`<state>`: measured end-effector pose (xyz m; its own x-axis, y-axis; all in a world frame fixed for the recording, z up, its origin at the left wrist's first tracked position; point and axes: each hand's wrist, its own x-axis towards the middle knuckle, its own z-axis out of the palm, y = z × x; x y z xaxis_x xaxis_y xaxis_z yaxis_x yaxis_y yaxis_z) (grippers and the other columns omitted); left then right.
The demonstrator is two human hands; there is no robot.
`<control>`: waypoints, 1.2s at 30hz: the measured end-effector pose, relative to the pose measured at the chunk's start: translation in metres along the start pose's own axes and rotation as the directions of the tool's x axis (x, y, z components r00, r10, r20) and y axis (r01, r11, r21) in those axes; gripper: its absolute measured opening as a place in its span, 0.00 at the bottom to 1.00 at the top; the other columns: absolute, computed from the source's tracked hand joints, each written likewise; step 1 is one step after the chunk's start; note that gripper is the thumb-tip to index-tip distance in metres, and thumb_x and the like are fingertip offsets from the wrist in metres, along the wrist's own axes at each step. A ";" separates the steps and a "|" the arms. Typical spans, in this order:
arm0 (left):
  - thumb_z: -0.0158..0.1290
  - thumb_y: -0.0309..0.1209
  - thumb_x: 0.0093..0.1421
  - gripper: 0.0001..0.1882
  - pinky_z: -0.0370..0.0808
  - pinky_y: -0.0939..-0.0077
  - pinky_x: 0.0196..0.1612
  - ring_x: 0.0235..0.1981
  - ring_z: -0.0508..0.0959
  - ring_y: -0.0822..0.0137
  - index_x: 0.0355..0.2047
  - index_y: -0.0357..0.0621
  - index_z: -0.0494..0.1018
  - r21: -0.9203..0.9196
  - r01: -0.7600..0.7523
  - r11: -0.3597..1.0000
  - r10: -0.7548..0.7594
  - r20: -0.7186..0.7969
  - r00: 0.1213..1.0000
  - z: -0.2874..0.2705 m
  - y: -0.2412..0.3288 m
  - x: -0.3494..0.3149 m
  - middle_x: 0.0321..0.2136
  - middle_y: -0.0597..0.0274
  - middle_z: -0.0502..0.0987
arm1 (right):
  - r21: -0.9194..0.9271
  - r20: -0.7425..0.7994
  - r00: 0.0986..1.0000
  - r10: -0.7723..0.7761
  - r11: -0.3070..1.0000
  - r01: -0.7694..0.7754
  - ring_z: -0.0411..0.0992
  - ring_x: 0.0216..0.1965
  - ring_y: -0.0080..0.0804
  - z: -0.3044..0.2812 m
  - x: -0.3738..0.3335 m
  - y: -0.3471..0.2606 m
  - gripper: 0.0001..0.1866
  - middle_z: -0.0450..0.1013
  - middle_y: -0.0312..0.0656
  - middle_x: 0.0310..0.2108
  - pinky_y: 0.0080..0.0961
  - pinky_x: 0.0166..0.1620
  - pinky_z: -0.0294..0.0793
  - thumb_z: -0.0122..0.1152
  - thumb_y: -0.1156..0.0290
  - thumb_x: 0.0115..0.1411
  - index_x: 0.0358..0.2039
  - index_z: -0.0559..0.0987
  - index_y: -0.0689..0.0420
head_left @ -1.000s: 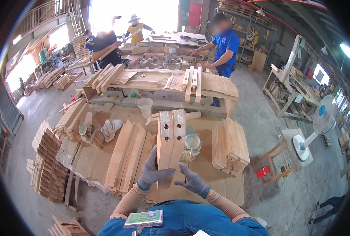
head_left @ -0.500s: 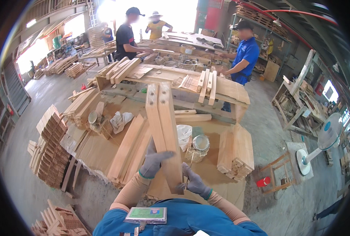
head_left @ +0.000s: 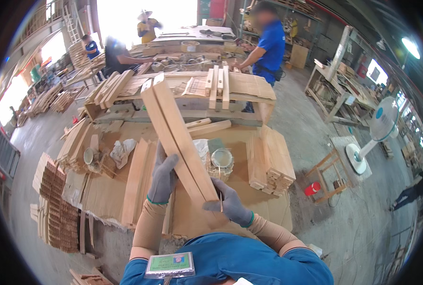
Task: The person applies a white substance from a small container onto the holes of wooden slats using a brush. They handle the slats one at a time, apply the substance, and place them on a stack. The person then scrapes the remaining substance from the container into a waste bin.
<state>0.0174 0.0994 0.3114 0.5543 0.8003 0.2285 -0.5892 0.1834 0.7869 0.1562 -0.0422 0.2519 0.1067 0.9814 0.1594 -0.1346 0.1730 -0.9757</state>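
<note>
Two pale wooden bars (head_left: 178, 137) lie side by side in my hands, slanting up and to the left over the worktable. My left hand (head_left: 164, 175), in a grey glove, grips their left side with the thumb on the near face. At the lower end my gloved right hand (head_left: 234, 203) is closed around the bars' right edge. A thin stick (head_left: 221, 202) also stands out between its fingers. Past the bars, a round pot (head_left: 222, 159) sits on the cardboard-covered table (head_left: 240, 202). Long wooden bars (head_left: 136, 183) lie left of my left hand.
A stack of bars (head_left: 271, 164) sits at the table's right. A second pot (head_left: 89, 156) and a crumpled white bag (head_left: 123, 153) are at left. Beyond is a bench (head_left: 173, 95) with more bars. A person in blue (head_left: 268, 47) stands behind it; a fan (head_left: 382, 118) is right.
The bars have tilted leftward and turned, so the holes near their top no longer show. My left hand has shifted to their left side. The view has swung; the person in black leans lower.
</note>
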 end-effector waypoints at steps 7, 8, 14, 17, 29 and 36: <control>0.49 0.31 0.61 0.39 0.70 0.53 0.55 0.52 0.72 0.53 0.67 0.55 0.41 -0.027 0.191 0.981 -0.191 -0.003 0.982 -0.033 -0.056 -0.017 0.58 0.51 0.60 | -0.017 -0.330 0.944 -0.003 1.000 -0.003 0.70 0.48 0.26 -0.083 0.036 -0.050 0.33 0.71 0.42 0.47 0.23 0.49 0.71 0.68 0.75 0.50 0.57 0.66 0.64; 0.50 0.32 0.61 0.37 0.71 0.52 0.54 0.52 0.72 0.53 0.67 0.57 0.44 -0.030 0.219 0.975 -0.220 -0.022 0.975 -0.041 -0.062 -0.021 0.57 0.53 0.63 | 0.029 -0.378 0.924 0.053 0.999 -0.045 0.71 0.46 0.26 -0.102 0.043 -0.055 0.32 0.72 0.42 0.46 0.23 0.47 0.72 0.67 0.75 0.51 0.56 0.67 0.64; 0.47 0.29 0.62 0.24 0.73 0.51 0.51 0.47 0.76 0.54 0.59 0.54 0.58 -0.178 0.325 0.929 -0.358 -0.204 0.911 -0.079 -0.090 -0.038 0.51 0.56 0.69 | 0.098 -0.445 0.885 0.140 0.989 -0.107 0.74 0.38 0.27 -0.219 0.110 -0.053 0.24 0.74 0.41 0.41 0.24 0.39 0.76 0.63 0.68 0.54 0.51 0.71 0.63; 0.47 0.28 0.62 0.22 0.74 0.51 0.49 0.45 0.77 0.53 0.57 0.54 0.60 -0.212 0.378 0.901 -0.429 -0.304 0.851 -0.080 -0.096 -0.034 0.47 0.56 0.71 | 0.184 -0.487 0.850 0.201 0.975 -0.125 0.75 0.33 0.27 -0.278 0.160 -0.028 0.18 0.75 0.39 0.35 0.24 0.36 0.76 0.63 0.68 0.53 0.43 0.76 0.62; 0.49 0.28 0.61 0.19 0.76 0.49 0.45 0.42 0.77 0.49 0.53 0.49 0.64 -0.179 0.473 0.863 -0.502 -0.423 0.754 -0.088 -0.118 -0.001 0.44 0.55 0.72 | 0.247 -0.568 0.813 0.128 0.969 0.020 0.76 0.33 0.28 -0.381 0.297 0.043 0.16 0.77 0.39 0.36 0.24 0.38 0.76 0.65 0.67 0.52 0.40 0.79 0.61; 0.49 0.29 0.62 0.19 0.76 0.50 0.46 0.43 0.77 0.51 0.53 0.50 0.64 -0.208 0.528 0.823 -0.566 -0.376 0.733 -0.106 -0.128 -0.003 0.46 0.57 0.72 | 0.357 -0.538 0.808 0.241 0.933 -0.041 0.76 0.26 0.37 -0.447 0.277 0.018 0.24 0.75 0.46 0.31 0.37 0.27 0.81 0.68 0.59 0.52 0.43 0.75 0.63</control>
<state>0.0286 0.1339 0.1490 0.5188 0.6980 -0.4936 -0.3145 0.6927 0.6491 0.6238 0.1962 0.2114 0.5837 0.7899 -0.1879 -0.4817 0.1506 -0.8633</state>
